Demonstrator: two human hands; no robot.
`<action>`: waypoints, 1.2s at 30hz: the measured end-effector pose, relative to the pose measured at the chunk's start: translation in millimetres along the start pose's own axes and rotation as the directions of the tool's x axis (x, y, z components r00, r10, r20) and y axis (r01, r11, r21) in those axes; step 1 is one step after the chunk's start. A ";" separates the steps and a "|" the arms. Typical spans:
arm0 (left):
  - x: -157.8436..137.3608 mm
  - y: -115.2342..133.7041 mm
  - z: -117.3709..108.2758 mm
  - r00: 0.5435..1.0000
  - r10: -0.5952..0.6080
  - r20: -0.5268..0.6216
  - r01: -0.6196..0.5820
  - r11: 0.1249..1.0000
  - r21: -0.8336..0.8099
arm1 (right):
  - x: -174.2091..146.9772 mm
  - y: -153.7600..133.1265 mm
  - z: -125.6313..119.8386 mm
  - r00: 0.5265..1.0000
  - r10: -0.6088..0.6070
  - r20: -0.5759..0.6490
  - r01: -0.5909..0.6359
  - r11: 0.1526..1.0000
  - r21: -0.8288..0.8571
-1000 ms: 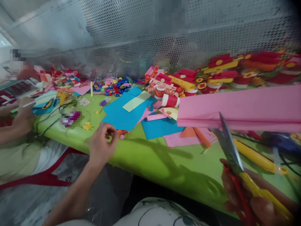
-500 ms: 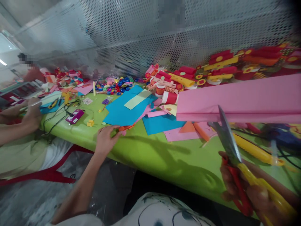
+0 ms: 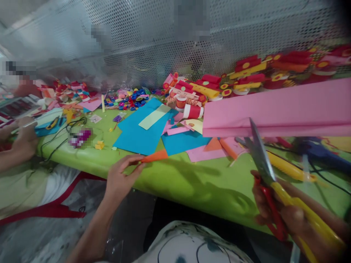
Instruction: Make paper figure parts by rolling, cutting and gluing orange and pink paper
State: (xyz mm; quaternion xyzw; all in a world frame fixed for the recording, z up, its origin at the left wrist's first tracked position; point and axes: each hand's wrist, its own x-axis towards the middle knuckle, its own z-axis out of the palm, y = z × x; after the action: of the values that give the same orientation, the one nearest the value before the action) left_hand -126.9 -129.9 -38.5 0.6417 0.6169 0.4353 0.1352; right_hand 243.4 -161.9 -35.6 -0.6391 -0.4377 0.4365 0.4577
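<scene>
My left hand (image 3: pixel 124 175) pinches a narrow folded piece of orange paper (image 3: pixel 155 156) between thumb and fingers, just above the table's front edge. At the right, my right hand (image 3: pixel 290 215) is closed around a pair of scissors (image 3: pixel 285 195) with one red and one yellow handle. The blades are spread and point up and to the left. One blade tip overlaps the lower edge of a long folded pink sheet (image 3: pixel 274 109), which runs out of view at the right. I cannot tell whether the blade touches it.
Blue sheets (image 3: pixel 137 135) with a pale green strip (image 3: pixel 154 117) lie on the green table (image 3: pixel 175 186). Behind are red and white paper cups (image 3: pixel 193 111) and a perforated metal panel (image 3: pixel 148 44). Another person's hands (image 3: pixel 26 137) are at the far left, near a corded purple device (image 3: pixel 80 138).
The view has shifted slightly, so the table things sit farther left. The orange paper in my left hand now shows longer and points right. The scissors keep much the same pose against the pink sheet.
</scene>
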 end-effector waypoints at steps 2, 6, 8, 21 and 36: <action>5.0 14.5 21.8 0.987 0.110 0.119 -0.101 0.992 -0.076 | -6.1 -11.6 6.4 0.998 0.054 0.031 -0.056 0.997 0.054; 18.8 39.8 68.9 0.953 0.160 0.258 -0.105 0.972 -0.212 | -15.1 -19.5 14.6 0.991 0.094 0.096 -0.104 0.990 0.100; 25.4 49.8 84.2 0.949 0.122 0.289 -0.023 0.946 -0.324 | -18.8 -18.6 16.1 0.988 0.105 0.116 -0.115 0.990 0.081; 53.5 61.6 96.0 0.933 0.002 0.361 0.240 0.744 -0.624 | -26.6 -19.9 17.6 0.991 0.107 0.077 -0.110 0.993 0.038; 58.3 59.1 92.2 0.923 0.044 0.382 0.202 0.790 -0.579 | -24.3 -25.3 13.3 0.980 0.170 0.106 -0.175 0.984 0.043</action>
State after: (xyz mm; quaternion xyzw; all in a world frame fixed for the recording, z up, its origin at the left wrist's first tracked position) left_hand -28.3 -55.3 -27.6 0.6080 0.4329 0.4728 0.4684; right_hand 220.8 -177.5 -9.9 -0.6393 -0.3917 0.5179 0.4118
